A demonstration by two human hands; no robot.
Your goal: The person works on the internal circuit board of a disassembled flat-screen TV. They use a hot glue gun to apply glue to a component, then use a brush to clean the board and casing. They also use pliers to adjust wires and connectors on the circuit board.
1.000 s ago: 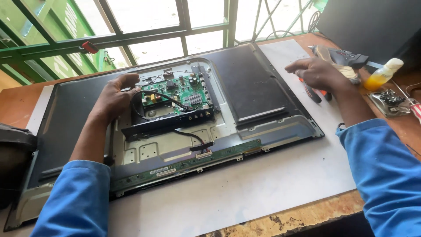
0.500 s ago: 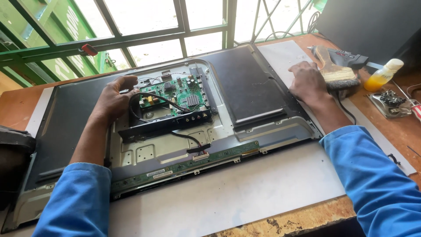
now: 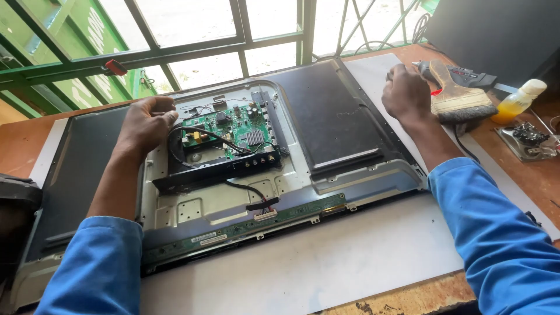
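A flat-screen television (image 3: 335, 116) lies face down on the table with the middle of its back cover off. This exposes a green circuit board (image 3: 233, 131) and the metal chassis (image 3: 204, 204). My left hand (image 3: 146, 125) rests on the chassis just left of the board, fingertips at a looped black cable (image 3: 175, 146), holding nothing. My right hand (image 3: 405, 93) is closed in a fist over the white sheet beside the television's right edge. It grips a thin tool with a red handle (image 3: 434, 91), seemingly a screwdriver. A wooden-handled paintbrush (image 3: 458, 96) lies right next to that hand.
A white sheet (image 3: 326, 262) covers the wooden table under the television. A yellow squeeze bottle (image 3: 516, 102) and a small metal tray of parts (image 3: 528, 140) sit at the right. A dark screen (image 3: 496, 29) stands at the back right. Green window bars (image 3: 175, 52) run behind.
My right hand moved from the tools near the right edge, back and leftwards to beside the paintbrush, and closed into a fist. My left hand stayed by the circuit board.
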